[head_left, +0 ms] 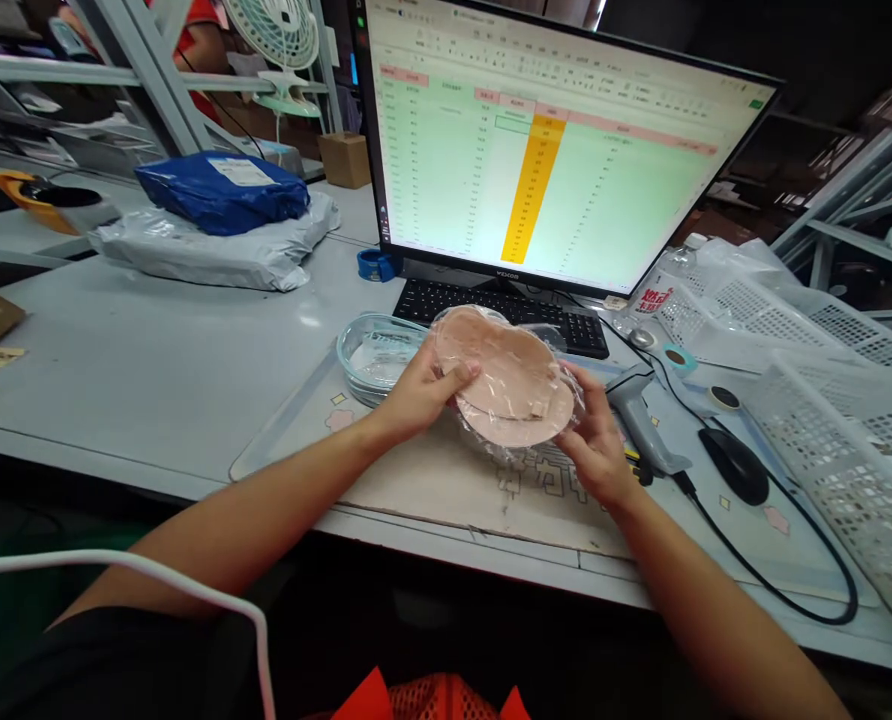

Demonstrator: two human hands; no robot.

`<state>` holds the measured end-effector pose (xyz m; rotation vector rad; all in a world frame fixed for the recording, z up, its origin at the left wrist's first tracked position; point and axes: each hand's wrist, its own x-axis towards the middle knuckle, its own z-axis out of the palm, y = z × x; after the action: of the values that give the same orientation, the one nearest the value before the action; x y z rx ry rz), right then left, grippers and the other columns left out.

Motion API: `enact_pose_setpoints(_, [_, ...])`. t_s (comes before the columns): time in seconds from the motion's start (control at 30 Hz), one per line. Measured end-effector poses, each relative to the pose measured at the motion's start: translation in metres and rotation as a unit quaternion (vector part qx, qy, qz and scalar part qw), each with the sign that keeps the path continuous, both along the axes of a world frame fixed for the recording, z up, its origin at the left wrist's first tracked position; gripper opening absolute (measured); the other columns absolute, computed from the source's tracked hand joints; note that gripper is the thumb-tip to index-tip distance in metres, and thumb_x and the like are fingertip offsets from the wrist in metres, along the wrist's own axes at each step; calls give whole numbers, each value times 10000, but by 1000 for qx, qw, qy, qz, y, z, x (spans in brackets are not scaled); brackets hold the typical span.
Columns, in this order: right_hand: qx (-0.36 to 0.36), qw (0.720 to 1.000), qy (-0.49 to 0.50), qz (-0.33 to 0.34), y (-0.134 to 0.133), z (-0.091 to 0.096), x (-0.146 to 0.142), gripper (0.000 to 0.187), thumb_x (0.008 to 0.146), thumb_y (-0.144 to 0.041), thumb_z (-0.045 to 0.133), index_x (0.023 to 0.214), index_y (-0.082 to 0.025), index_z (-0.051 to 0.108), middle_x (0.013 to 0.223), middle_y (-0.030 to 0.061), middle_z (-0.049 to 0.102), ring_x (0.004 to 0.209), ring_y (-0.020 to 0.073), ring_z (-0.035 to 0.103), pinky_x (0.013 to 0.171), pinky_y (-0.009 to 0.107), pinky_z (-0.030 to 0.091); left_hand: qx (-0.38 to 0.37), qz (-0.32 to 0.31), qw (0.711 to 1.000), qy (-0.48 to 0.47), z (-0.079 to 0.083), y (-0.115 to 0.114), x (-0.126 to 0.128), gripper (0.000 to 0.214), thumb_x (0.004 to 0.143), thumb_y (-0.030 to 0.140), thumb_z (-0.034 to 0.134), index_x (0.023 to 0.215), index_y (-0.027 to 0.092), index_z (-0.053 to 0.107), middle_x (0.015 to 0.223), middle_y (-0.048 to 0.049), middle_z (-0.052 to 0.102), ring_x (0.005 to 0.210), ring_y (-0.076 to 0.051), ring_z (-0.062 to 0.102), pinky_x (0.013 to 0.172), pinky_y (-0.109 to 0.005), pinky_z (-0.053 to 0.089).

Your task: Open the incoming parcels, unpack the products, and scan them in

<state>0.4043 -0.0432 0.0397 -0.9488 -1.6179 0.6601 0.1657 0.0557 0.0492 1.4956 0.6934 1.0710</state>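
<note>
The left hand [420, 395] and right hand [600, 450], fingers curled, gripped opposite edges of the wrapped pink pad pack [510, 385] just above the counter [153, 340], its long axis running far-left to near-right, flat face up.

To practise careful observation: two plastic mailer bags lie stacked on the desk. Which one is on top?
The blue mailer bag, bearing a white label, lies on top; the grey mailer bag lies flat beneath it on the desk.
</note>
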Motion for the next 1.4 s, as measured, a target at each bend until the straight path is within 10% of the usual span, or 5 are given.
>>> enact_pose_setpoints(0.33, [-142, 980, 45, 134, 0, 4, -8, 934, 881, -684, 765, 1643, -440, 282, 1622, 110, 492, 1160, 274, 714, 873, 449, 685, 0, 67, 997, -47, 2, 2, 5, 693, 865, 600, 771, 1391, 197, 570, 1307, -131, 737, 1155, -319, 725, 918, -424, 642])
enact_pose_setpoints(0.47, [-101, 993, 48, 43, 5, 3, -10, 800, 881, -710, 760, 1536, -351, 473, 1502, 92, 610, 1250, 292, 686, 982, 444, 650, 46, 56, 997, -2, 6, -2, 1, 627, 866, 596, 777, 1300, 162, 645, 1241, -131, 761, 1145, -323, 724, 985, -437, 612])
enact_pose_setpoints(0.87, [82, 972, -33, -217, 2, 19, 4, 167, 966, -367, 754, 1088, -264, 801, 1300, 74, 743, 1280, 297, 668, 1155, 506, 526, 70, -235, 963, 111, 8, -3, -6, 771, 848, 681, 793, 1456, 231, 641, 1378, -132, 723, 1250, -373, 691, 1060, -501, 560])
enact_pose_setpoints(1.1, [13, 995, -35, -94, -4, 19, -5, 157, 960, -372, 754, 1050, -255, 808, 921, 20, 808, 783, 206, 751, 695, 346, 638, 173, -391, 893, 140, 8, -3, -1, 1035, 867, 991, 334, 1345, 154, 713, 1425, -189, 674, 1351, -386, 594, 1167, -484, 467])
enact_pose_setpoints(1.4, [255, 931, -177, -194, -4, 28, 1, 226, 1002, -146, 611, 1110, -268, 767, 1271, 85, 759, 1178, 274, 720, 1028, 515, 585, 127, -222, 951, 171, 6, -6, 4, 774, 1005, 832, 376, 1340, 246, 754, 1446, -101, 704, 1411, -338, 591, 1233, -494, 419])
